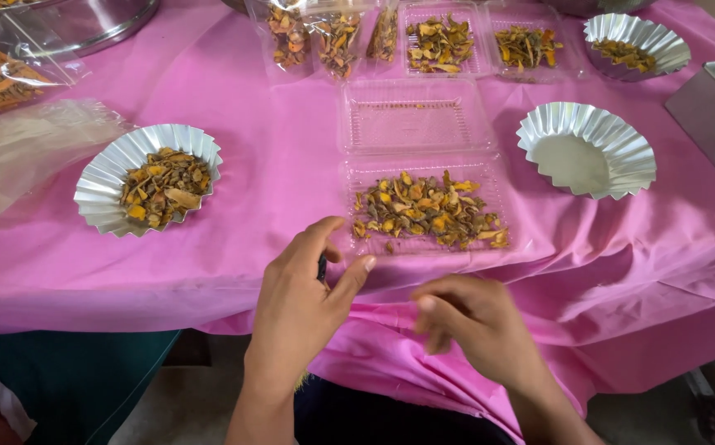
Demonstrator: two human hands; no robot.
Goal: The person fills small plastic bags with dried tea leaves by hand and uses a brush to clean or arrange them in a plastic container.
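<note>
Just below the open clear tray [428, 206] of dried yellow pieces, my hands hover apart.
My left hand [304, 301] pinches something small and dark; my right hand [473, 321] is loosely curled, empty. Tugging the pink cloth [275, 189] could spill that tray, I reckon.

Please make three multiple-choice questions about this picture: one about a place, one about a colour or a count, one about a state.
1. Where is the open clear box with dried pieces?
A. beyond the hands
B. on the floor
C. inside a metal bowl

2. What colour is the table cloth?
A. green
B. pink
C. white

3. What state is the foil cup at right?
A. heaped full
B. overturned
C. empty

Answers:
1 A: it lies just past the left hand and right hand.
2 B: pink all over.
3 C: its bare bottom shows.
</note>
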